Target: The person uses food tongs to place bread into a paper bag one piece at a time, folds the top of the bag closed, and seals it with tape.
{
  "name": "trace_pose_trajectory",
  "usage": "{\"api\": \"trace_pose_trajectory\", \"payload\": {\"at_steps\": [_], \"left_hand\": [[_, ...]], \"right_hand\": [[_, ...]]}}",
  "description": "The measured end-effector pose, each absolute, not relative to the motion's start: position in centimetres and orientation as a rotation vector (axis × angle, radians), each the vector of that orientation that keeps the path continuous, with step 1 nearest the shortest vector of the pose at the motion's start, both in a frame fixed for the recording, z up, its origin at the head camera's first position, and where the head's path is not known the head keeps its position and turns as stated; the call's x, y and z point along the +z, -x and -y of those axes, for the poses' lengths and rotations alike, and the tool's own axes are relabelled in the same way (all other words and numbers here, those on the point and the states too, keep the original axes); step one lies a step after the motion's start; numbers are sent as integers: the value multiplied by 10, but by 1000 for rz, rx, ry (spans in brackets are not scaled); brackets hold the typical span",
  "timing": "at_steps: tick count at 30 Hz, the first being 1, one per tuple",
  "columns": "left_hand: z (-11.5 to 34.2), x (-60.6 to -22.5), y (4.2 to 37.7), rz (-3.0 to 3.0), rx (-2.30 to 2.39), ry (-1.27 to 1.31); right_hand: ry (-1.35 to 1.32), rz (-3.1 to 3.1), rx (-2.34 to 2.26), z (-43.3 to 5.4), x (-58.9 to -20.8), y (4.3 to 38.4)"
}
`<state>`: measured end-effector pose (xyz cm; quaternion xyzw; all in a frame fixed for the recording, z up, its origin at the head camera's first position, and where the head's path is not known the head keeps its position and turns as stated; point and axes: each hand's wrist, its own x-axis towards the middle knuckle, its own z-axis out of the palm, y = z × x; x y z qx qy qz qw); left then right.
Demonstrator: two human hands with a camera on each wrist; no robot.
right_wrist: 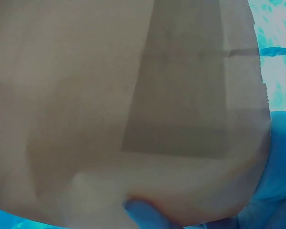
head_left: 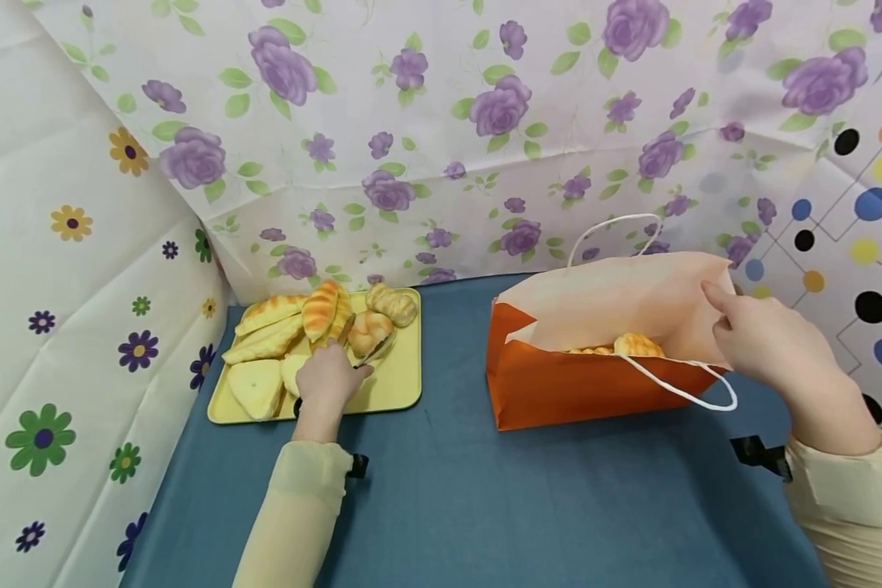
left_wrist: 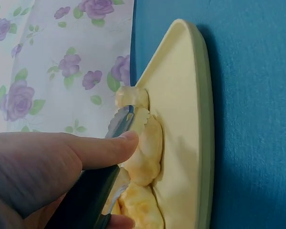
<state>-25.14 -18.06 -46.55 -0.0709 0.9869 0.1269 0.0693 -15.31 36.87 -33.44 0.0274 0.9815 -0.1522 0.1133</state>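
Note:
My left hand (head_left: 331, 380) reaches over a yellow tray (head_left: 400, 388) of bread and grips a pair of tongs (left_wrist: 88, 195) with black handles and metal ends. The metal ends stand apart around a knotted bread roll (head_left: 370, 331), close against its sides. On the right, my right hand (head_left: 775, 339) pinches the edge of an orange paper bag (head_left: 603, 388), holding its mouth wide. The thumb (right_wrist: 148, 214) is inside the bag wall, and the other fingers are mostly hidden behind the paper. Inside the bag lies golden bread (head_left: 638, 345).
Beside the roll are a twisted bread (head_left: 392, 305), long loaves (head_left: 265, 339), a striped bread (head_left: 319, 310) and a pale triangular bread (head_left: 255, 388). White rope handles (head_left: 679, 384) loop from the bag. Blue cloth (head_left: 529, 506) covers the table, with a floral curtain (head_left: 448, 147) behind.

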Motion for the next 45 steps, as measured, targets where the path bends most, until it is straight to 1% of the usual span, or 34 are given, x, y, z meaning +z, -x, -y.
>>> {"api": "trace_pose_trajectory", "payload": {"at_steps": [32, 45], "left_hand": [[189, -475, 250, -2949, 417, 210], [194, -469, 244, -2955, 490, 213]], "right_hand": [[-97, -2886, -449, -371, -337, 152], [-80, -2899, -446, -370, -335, 152]]}}
